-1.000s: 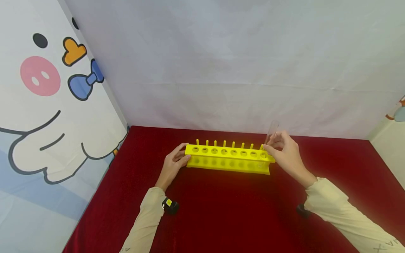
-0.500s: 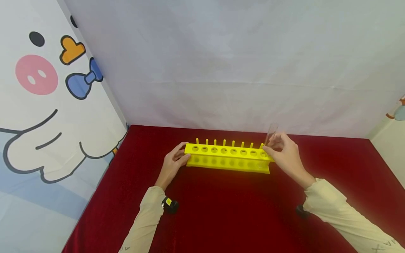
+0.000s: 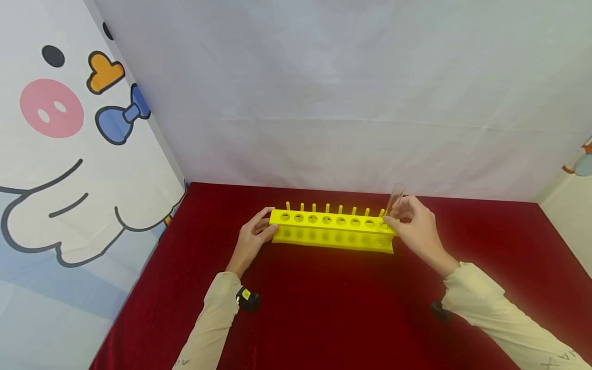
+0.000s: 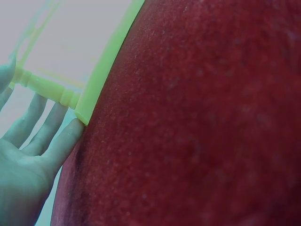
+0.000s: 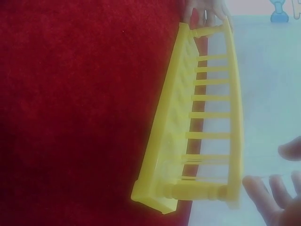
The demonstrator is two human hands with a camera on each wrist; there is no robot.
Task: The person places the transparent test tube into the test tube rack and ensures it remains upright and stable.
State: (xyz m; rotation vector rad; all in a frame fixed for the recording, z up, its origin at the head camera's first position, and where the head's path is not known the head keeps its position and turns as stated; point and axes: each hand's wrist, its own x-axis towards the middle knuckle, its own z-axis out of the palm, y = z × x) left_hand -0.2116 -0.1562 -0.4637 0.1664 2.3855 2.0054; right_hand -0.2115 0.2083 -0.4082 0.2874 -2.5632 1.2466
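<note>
A bright yellow test tube rack (image 3: 333, 244) stands on the table, with a row of round holes in front of upright pegs. At its left end my left hand (image 3: 250, 240) holds the rack, thumb in front and the other fingers behind. In the left wrist view, fingers (image 4: 66, 139) lie along the rack's end post and base. My right hand (image 3: 418, 231) pinches a clear glass test tube (image 3: 396, 195) at the right end. The tube tilts slightly, its upper part above the rightmost hole and its lower part in the rack, partly hidden by the fingers.
A dark red cloth (image 3: 324, 308) covers the table. Behind it hangs a pale curtain (image 3: 351, 103), and a cartoon-printed panel (image 3: 139, 190) stands at the left. Dark cameras sit on both wrists, below the beige sleeves (image 3: 215, 303).
The test tube has sunk a little lower into the rightmost hole, with my right hand moving slightly down along with it. My left hand keeps its hold on the rack.
</note>
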